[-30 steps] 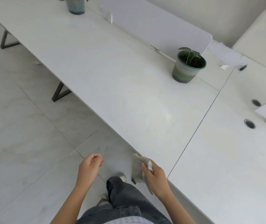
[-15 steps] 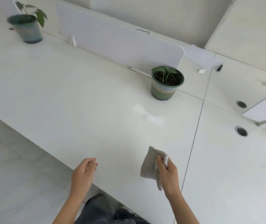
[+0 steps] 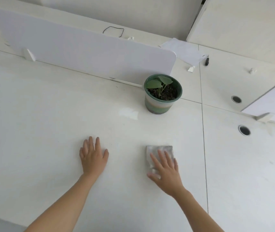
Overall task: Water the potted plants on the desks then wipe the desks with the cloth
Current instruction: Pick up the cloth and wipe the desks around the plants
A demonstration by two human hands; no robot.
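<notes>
1. The cloth lies flat on the white desk, folded into a grey pad near the front edge, to the right of centre.
2. Its far edge runs straight across the view from left to right. The near part is hidden under the hand, so I cannot tell which way its long axis runs.
3. The right hand presses on the cloth with straight, spread fingers pointing away from the person; nothing is clasped.
4. The left hand rests palm-down on the bare desk well left of the cloth, fingers straight and relaxed, holding nothing.
5. The potted plant stands upright beyond the cloth, just in front of the divider panel, its leaves leaning left.
6. A pale glossy patch lies just left of the pot.
7. A seam to the right of the cloth joins the next desk, which has two round cable holes.
</notes>
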